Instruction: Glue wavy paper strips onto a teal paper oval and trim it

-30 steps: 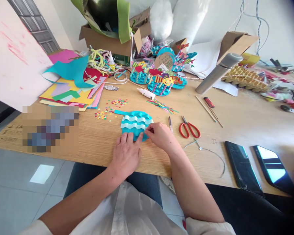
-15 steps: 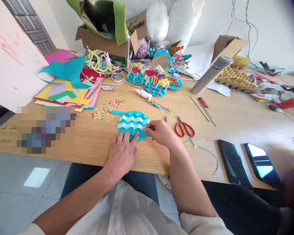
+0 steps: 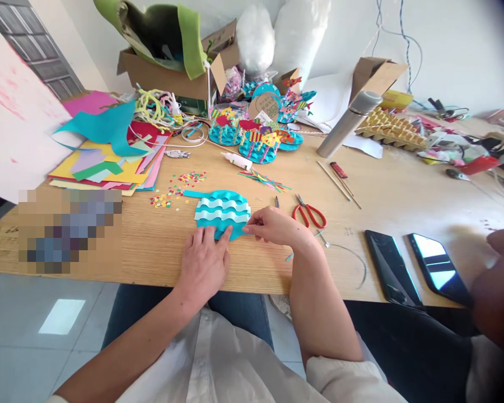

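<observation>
A round blue paper piece (image 3: 222,223) lies on the table with wavy pale and blue strips across it. My left hand (image 3: 204,260) rests flat with fingers spread on its lower edge. At the right edge of the piece, my right hand (image 3: 273,225) has thumb and forefinger pinched on a blue strip, whose free end shows beyond the hand, below the wrist. Red-handled scissors (image 3: 309,214) lie just right of my right hand. Small paper confetti (image 3: 164,200) is scattered behind and left of the round piece.
Coloured paper sheets (image 3: 105,168) are stacked at left. Behind are a glue bottle (image 3: 237,161), thin paper strips (image 3: 265,181) and finished blue crafts (image 3: 258,146). A metal flask (image 3: 348,126) and two phones (image 3: 392,270) (image 3: 439,268) are at right, beside another person's blurred hand (image 3: 498,274).
My right hand has moved slightly down along the right edge of the round piece, and a blue strip end now shows below its wrist. The view has shifted a little.
</observation>
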Motion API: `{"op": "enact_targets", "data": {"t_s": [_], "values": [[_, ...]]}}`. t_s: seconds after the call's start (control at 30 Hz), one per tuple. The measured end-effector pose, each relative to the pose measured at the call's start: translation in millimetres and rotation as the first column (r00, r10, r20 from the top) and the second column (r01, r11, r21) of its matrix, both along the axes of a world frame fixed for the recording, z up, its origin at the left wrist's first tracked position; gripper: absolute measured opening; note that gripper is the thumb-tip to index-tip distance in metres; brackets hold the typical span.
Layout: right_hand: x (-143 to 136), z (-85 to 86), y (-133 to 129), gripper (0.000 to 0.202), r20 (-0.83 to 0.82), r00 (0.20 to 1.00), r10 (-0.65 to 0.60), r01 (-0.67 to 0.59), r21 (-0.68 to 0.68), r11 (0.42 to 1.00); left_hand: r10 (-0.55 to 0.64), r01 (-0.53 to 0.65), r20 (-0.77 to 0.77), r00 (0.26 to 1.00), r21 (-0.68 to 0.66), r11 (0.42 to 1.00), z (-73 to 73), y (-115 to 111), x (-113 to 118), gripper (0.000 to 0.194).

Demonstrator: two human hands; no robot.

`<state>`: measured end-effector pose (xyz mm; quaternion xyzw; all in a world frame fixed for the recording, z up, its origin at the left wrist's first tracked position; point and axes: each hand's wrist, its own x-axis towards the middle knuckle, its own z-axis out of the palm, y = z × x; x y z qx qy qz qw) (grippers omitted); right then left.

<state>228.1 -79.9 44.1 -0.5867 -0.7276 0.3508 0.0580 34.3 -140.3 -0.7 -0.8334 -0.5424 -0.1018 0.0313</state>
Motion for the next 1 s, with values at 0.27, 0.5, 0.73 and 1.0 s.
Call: {"op": "enact_targets", "data": {"t_s": [0.27, 0.5, 0.73, 1.0], "values": [[1.1, -5.8, 1.8, 0.008, -0.260, 0.966, 0.004, -0.028, -0.089, 0.996, -0.016, 0.015, 0.014, 1.000, 0.025, 1.000, -0.7, -1.3, -1.6, 0.048], [-1.4, -12.7, 5.0, 0.005, -0.245, 0.968, -0.054, 0.035, -0.083, 0.996, -0.020, 0.019, 0.019, 1.000, 0.036, 0.999, -0.8, -2.2, -2.0, 0.046], [-5.8, -11.2, 5.1, 0.013, -0.073, 0.996, -0.051, 0.050, -0.022, 0.999, -0.041, 0.038, 0.040, 0.998, 0.062, 0.997, -3.2, -2.2, -3.6, 0.046], [-9.2, -7.9, 2.7, 0.015, -0.022, 0.998, -0.064, 0.065, 0.031, 0.997, -0.059, 0.049, 0.107, 0.993, 0.091, 0.995, -5.4, -1.1, -5.2, 0.043]]}}
